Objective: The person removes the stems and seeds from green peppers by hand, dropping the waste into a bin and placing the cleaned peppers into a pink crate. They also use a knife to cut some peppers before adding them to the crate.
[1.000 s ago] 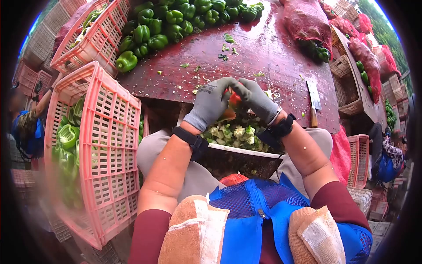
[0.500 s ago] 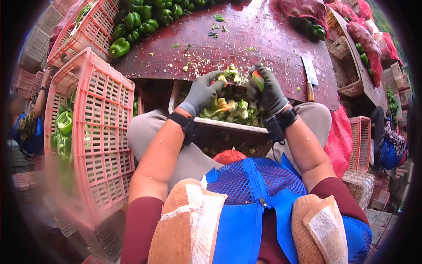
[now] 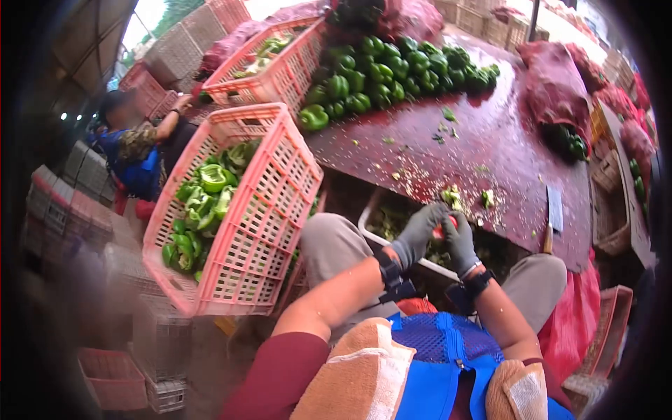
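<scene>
Left hand [image 3: 418, 236], right hand [image 3: 460, 243] pinching red pepper [image 3: 439, 229], pink crate [image 3: 269, 203] beside, knife [image 3: 554, 208] nearby

Red table [image 3: 490, 147], stacked crates [image 3: 178, 42], seemingly outdoors

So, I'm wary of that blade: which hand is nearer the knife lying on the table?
Right. The right hand is to the left of the knife, apart from it. The left hand is farther left. Both grip the red pepper.

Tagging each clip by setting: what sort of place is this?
Likely an open-air vegetable market or sorting yard: green peppers heaped on a wet red table, pink plastic crates of peppers, netted sacks behind.
</scene>
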Motion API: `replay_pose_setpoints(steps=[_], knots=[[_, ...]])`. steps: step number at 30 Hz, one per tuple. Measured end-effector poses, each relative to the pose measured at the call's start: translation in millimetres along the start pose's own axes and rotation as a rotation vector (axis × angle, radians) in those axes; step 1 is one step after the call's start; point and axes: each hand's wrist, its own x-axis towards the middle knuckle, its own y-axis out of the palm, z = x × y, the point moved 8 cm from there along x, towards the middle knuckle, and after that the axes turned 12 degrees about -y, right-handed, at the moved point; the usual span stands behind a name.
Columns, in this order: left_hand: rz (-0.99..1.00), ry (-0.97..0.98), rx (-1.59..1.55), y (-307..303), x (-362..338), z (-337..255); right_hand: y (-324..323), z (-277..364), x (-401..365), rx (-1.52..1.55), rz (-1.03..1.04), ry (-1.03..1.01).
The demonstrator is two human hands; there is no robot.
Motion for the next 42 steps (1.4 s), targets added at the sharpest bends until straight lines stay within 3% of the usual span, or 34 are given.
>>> replay_pose_setpoints(steps=[1,2,3,4,6,9,12,13,14,16,17,18,19,20,21,22,26,28,30,32,34,35,36,37,38,40,42], knots=[[0.010,-0.119,0.210,22,-22,-12,-4,-5,3,0.004,0.001,-0.102],[-0.005,-0.101,0.359,37,-40,-20,-5,-10,6,0.004,0.002,-0.199],[-0.036,-0.044,0.326,35,-47,-19,-1,-13,4,0.152,0.035,-0.064],[-0.064,0.013,0.294,33,-51,-19,4,0,1,0.166,0.123,-0.060],[-0.149,-0.021,0.306,10,-47,-16,21,-7,2,0.500,0.248,0.175],[-0.111,-0.136,0.011,-8,-43,-26,16,40,8,0.445,0.236,0.106],[-0.009,-0.128,-0.249,3,-49,-112,-2,86,16,0.594,-0.025,0.019],[0.151,0.014,-0.228,7,-43,-158,-9,82,21,0.590,-0.027,-0.033],[0.078,0.132,-0.230,1,-40,-208,-17,75,23,0.586,-0.031,-0.083],[0.511,-0.004,-0.846,11,-28,-320,-18,74,17,0.561,0.014,0.011],[0.283,0.374,-0.315,1,-43,-380,-16,71,11,0.559,0.053,0.062],[0.269,0.468,-0.183,-19,-50,-440,-15,69,3,0.556,0.091,0.119],[-0.150,0.600,-0.016,-31,-72,-479,-14,73,-4,0.507,0.111,0.145],[-0.286,0.663,-0.001,-28,-94,-496,-17,75,-9,0.484,0.126,0.146],[-0.456,0.644,0.070,-14,-124,-494,-20,73,-14,0.460,0.150,0.160],[-0.462,0.576,0.173,-52,-126,-512,-20,66,-21,0.441,0.180,0.182],[-0.520,0.387,0.858,-57,-217,-482,-48,46,-35,0.297,0.170,0.216],[-0.760,0.228,1.036,-78,-267,-457,-62,22,-33,0.328,0.132,0.263],[-0.758,0.212,1.228,-123,-310,-447,-70,11,-33,0.346,0.101,0.295],[-1.019,0.098,1.540,-166,-358,-437,-74,6,-33,0.339,0.068,0.306],[-1.211,-0.183,1.432,-215,-402,-417,-69,8,-37,0.328,0.032,0.315],[-1.125,-0.138,1.468,-265,-414,-411,-68,3,-39,0.310,0.042,0.311],[-1.032,-0.092,1.505,-303,-416,-405,-67,-2,-40,0.293,0.045,0.306],[-1.291,-0.302,1.726,-293,-416,-398,-65,-6,-40,0.281,0.069,0.306],[-1.257,-0.291,1.494,-310,-403,-385,-62,-11,-41,0.290,0.077,0.314],[-1.163,-0.371,1.467,-323,-357,-384,-56,-18,-40,0.302,0.104,0.332],[-1.085,-0.265,1.615,-310,-310,-392,-47,-19,-40,0.294,0.124,0.342]])
